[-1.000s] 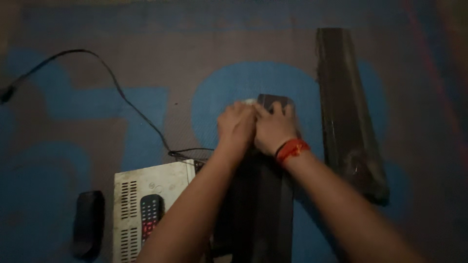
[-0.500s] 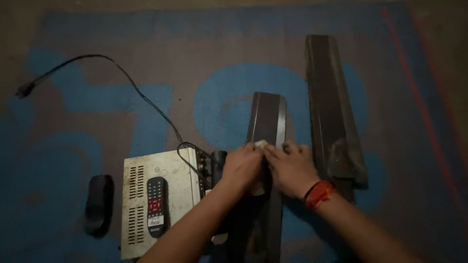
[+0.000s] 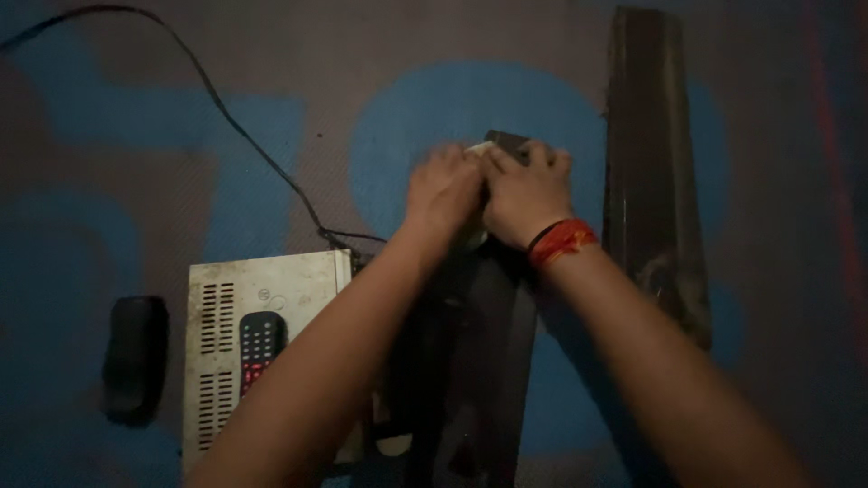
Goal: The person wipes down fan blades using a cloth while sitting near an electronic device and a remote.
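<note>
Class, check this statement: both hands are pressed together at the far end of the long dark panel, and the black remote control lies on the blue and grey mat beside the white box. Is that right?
Not quite. The head view shows the remote control lying on top of the white box, not on the mat. The rest stands: the left hand and right hand are together at the far end of the long dark panel.

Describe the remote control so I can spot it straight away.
Find the pale metal box with vent slots at lower left on the blue-patterned mat. The remote control lies on its top: small, black, with rows of buttons. The plain black oval object lies on the mat itself.
</note>
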